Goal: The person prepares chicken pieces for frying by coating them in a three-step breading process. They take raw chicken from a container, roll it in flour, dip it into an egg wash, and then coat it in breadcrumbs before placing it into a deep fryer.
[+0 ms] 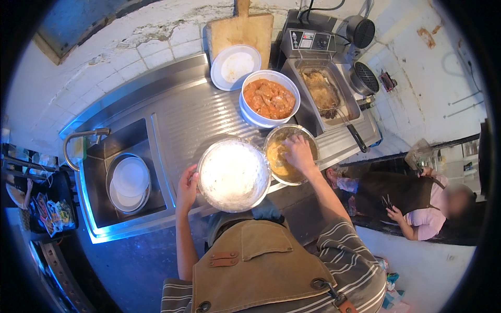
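Note:
My left hand (189, 180) grips the left rim of a round bowl holding white flour (235, 175), which looks very bright under the light. The flour bowl (207, 201) is at the near edge of the steel counter. To its right, my right hand (300, 152) reaches into a metal bowl (313, 136) of yellowish batter (279, 166). Its fingers are bent down and drawn together at the batter; whatever they hold is hidden. Behind these bowls stands a white tub (251, 116) filled with pieces of meat (269, 99) in red-orange marinade.
At the right, a deep fryer (311, 40) holds a basket with a black handle (357, 138) over bubbling oil. A white plate (235, 68) leans on a wooden board (219, 34). The sink (96, 208) at left contains dishes. A co-worker (402, 201) with tongs is at right.

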A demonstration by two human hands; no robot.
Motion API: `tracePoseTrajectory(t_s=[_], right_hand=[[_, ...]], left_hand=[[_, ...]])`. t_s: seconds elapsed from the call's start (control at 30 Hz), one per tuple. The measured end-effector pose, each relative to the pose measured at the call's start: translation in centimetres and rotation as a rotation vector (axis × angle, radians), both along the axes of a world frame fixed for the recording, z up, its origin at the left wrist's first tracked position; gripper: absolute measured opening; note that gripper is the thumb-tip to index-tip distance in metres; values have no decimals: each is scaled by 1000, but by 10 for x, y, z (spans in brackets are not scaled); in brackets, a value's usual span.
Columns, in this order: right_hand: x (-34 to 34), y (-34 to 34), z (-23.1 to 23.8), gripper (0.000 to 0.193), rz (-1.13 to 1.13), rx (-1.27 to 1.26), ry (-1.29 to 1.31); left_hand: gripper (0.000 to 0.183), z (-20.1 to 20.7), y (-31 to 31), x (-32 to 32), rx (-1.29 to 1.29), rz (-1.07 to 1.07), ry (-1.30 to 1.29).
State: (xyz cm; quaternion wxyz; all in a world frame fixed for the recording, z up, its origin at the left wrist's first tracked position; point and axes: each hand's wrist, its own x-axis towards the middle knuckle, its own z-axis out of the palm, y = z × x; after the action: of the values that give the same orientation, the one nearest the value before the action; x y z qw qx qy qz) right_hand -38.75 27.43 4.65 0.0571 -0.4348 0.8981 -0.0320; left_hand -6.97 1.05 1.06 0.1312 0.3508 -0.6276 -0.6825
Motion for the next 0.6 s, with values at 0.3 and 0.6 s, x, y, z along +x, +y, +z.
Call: tracePoseTrajectory(t_s=[0.3, 0.6], right_hand=[[-7, -16, -43, 38, 115, 311, 191], [-25, -8, 2, 38, -183, -142, -494]], left_hand=[[38, -5, 0, -5, 11, -19, 14], [38, -3, 3, -2, 1, 7, 20]])
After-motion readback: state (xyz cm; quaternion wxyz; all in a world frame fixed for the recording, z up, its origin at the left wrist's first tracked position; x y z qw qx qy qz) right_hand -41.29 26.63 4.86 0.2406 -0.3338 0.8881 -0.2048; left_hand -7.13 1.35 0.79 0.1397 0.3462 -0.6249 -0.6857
